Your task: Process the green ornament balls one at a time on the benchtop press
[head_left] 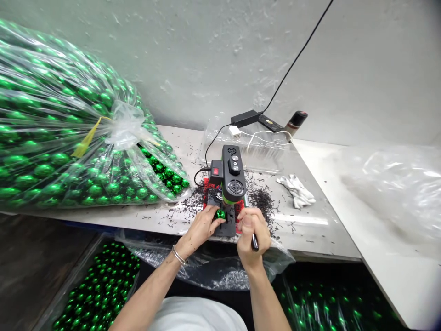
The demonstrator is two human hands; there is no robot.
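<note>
My left hand (203, 225) pinches a shiny green ball (220, 214) between thumb and fingers, at the front of a small black bench machine (234, 172). The machine has two round vents, metal buttons and a red switch (216, 171). My right hand (254, 234) is wrapped round a black-ended lever handle (255, 242) at the machine's right side. Under the machine lies a black base plate (225, 230) on a red piece. Whether the ball touches the machine's underside is hidden.
A big clear bag of green balls (69, 151) covers the table's left. Black shavings (262, 202) litter the table. White gloves (296, 191) lie right; a clear plastic tray (265, 156), power adapter (245, 118) and spray can (296, 123) stand behind. More balls (96, 280) sit below.
</note>
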